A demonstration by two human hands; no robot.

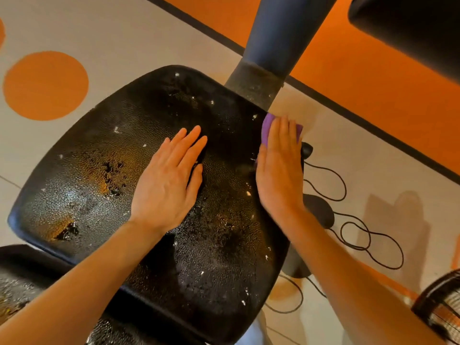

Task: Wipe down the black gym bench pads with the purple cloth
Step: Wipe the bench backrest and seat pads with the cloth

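Seat pad (82, 185) wet with droplets and white flecks – mostly unwiped; left hand (169, 185) flat, fingers spread, bracing it; right hand (280, 168) presses purple cloth (268, 127) against far right edge – second pad (17, 282) untouched

I see the bench pad (104, 155) black, pebbled texture, speckled with pale droplets and white flecks, amber glints near its left edge. Purple cloth (267, 127) at the pad's right edge. Floor (139, 33) pale grey with an orange circle (46, 85), a black stripe (368, 125) bordering an orange zone (373, 70). Frame post (278, 33) dark blue-grey. Cable (368, 240) black.
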